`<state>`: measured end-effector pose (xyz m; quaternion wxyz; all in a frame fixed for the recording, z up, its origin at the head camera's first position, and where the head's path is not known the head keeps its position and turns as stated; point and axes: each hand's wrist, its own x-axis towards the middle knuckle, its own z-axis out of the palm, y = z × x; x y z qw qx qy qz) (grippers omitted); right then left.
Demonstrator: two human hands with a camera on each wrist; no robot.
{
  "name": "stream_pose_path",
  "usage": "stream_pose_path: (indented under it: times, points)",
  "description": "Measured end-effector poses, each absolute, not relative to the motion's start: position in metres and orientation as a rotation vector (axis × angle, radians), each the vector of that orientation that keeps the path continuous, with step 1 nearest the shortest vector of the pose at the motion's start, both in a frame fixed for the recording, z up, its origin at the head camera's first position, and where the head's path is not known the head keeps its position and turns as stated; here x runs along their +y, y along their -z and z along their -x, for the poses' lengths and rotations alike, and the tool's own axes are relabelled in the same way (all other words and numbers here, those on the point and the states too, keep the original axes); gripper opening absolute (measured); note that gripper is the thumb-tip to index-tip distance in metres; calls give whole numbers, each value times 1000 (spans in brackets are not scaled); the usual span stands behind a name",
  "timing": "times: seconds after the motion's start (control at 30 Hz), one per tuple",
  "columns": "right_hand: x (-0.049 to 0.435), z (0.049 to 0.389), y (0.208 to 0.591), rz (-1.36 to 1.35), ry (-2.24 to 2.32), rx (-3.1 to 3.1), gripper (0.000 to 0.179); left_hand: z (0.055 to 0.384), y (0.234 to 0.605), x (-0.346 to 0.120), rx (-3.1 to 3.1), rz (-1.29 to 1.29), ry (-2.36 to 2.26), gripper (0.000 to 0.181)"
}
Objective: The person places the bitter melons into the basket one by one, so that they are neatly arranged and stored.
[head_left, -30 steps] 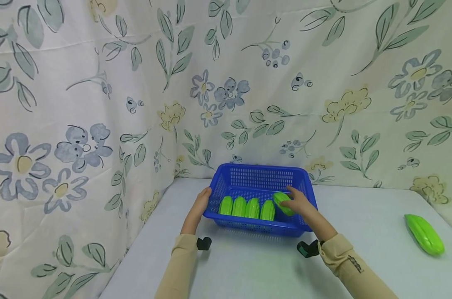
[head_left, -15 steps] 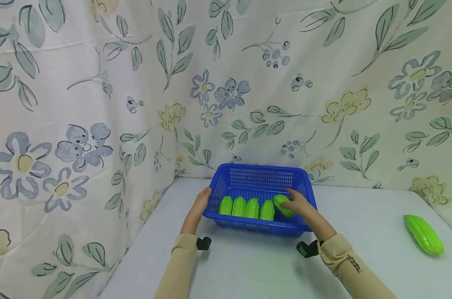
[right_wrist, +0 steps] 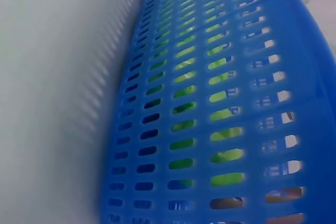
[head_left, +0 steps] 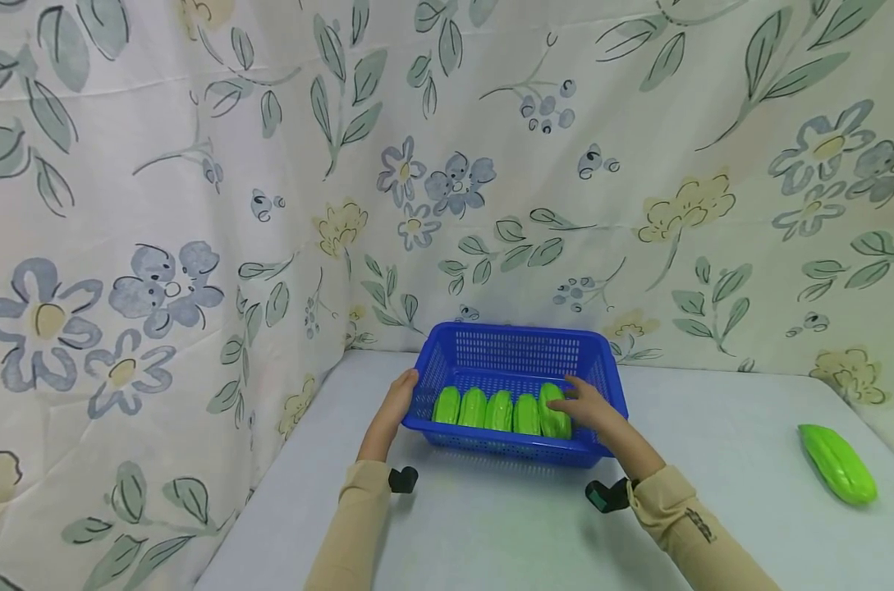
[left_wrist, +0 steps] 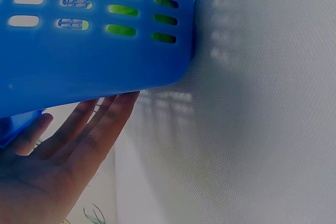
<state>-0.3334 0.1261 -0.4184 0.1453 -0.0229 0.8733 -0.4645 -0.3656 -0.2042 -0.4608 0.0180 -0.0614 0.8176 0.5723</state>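
Observation:
A blue plastic basket with slotted walls stands on the table, and several glossy, ridged, bright green vegetables lie side by side along its near wall. My left hand rests against the basket's left end; in the left wrist view its straight fingers touch the blue wall from outside. My right hand reaches over the right end and touches the rightmost green vegetable, thumb over its top. Some right fingers are hidden. In the right wrist view the slotted basket wall covers most of the hand.
Another green vegetable lies alone on the white table at the far right. A floral curtain hangs close behind the basket and along the left side. Dark wrist mounts stick out from the cuffs.
The rightmost green vegetable has gone from slanted to nearly lined up with the others, its near end swinging left. My right hand has shifted slightly left with it. The left hand stays still.

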Motion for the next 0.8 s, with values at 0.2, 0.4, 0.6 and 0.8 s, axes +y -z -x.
stream_pose_path:
  times: [0.2, 0.4, 0.6, 0.8]
  points:
    - [125, 330, 420, 59, 1362, 2487, 76, 365, 460, -204, 2546, 193, -1771, 58]
    - [125, 330, 423, 45, 1411, 2437, 75, 365, 460, -204, 2545, 188, -1772, 58]
    - [125, 328, 422, 49, 1438, 2424, 75, 365, 461, -204, 2550, 178, -1776, 58]
    - [125, 325, 421, 75, 1439, 2432, 75, 365, 460, -204, 2546, 179, -1777, 57]
